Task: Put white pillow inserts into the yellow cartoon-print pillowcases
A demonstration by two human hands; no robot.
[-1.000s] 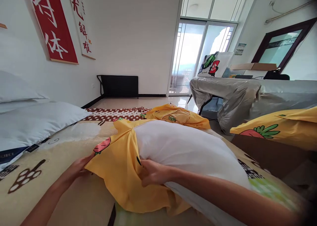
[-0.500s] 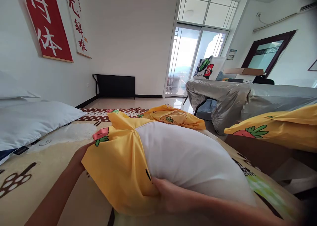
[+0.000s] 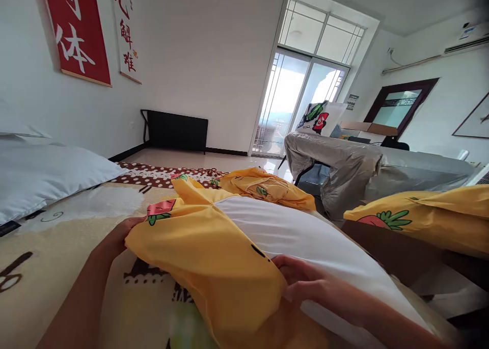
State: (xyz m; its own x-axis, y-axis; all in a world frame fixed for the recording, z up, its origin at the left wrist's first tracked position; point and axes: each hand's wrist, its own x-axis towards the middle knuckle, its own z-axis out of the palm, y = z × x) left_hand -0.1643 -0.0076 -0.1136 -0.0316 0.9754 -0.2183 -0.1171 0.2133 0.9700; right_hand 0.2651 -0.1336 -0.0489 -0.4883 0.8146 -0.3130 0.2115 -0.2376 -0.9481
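A plump white pillow (image 3: 275, 224) lies on the patterned bedspread (image 3: 148, 298), its left end inside a yellow pillowcase (image 3: 217, 252) with carrot prints. At the case's far-left corner, my left hand (image 3: 129, 230) is closed on the fabric; its fingertips are partly hidden behind the cloth. My right hand (image 3: 305, 283) pinches the open edge of the pillowcase against the pillow's near side. From there the cloth stretches across the pillow's front, and the pillow's right part is bare.
Another crumpled yellow carrot-print cloth (image 3: 267, 186) lies behind the pillow. White pillows (image 3: 57, 173) rest on the left. To the right, a yellow carrot-print piece (image 3: 431, 214) sits over a brown cardboard box (image 3: 389, 244). Farther back stands a table under grey plastic (image 3: 344, 165).
My right hand has moved right, pulling the pillowcase edge with it, so more of the pillow's near side is covered. The left hand keeps its hold on the corner. My view has shifted slightly.
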